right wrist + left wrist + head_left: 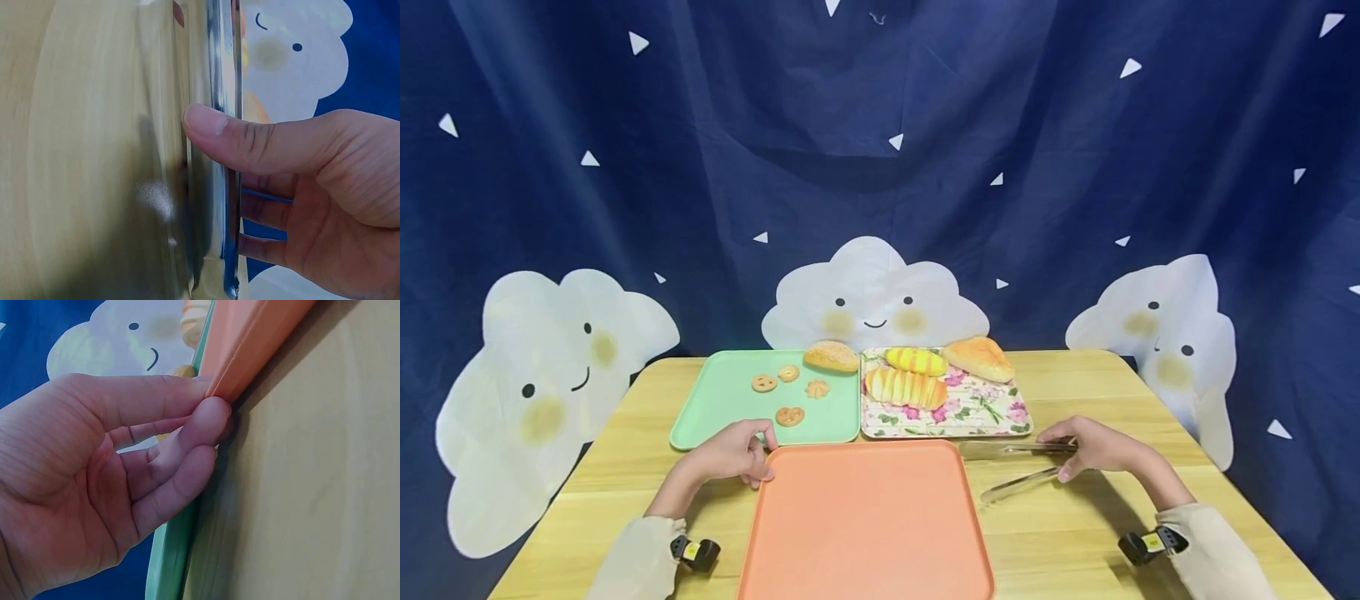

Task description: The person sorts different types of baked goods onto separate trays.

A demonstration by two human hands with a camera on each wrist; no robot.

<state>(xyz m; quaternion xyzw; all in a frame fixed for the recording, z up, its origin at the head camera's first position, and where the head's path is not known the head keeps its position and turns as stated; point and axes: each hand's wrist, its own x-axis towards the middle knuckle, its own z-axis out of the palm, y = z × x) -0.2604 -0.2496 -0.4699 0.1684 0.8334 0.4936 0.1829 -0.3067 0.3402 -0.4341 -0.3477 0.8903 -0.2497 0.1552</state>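
My left hand [733,452] pinches the left rim of an orange tray [865,525] near its far left corner. In the left wrist view, thumb and index finger meet at the rim of the tray [253,353]. To the right of the tray, my right hand [1101,446] holds metal tongs [1018,482] whose two arms are spread apart, tips towards the tray. The right wrist view shows the thumb over one side of the tongs [220,81], with the other fingers partly hidden behind them. Nothing lies between the tips of the tongs.
Beyond the orange tray, a green tray [718,408] bears several cookies [790,416] and a bread roll [831,357]. Beside it, a floral tray [1000,423] holds a sliced loaf [906,389], a yellow bread [917,361] and a golden bread [979,359]. Behind the wooden table [1075,533] hangs a blue curtain [880,192].
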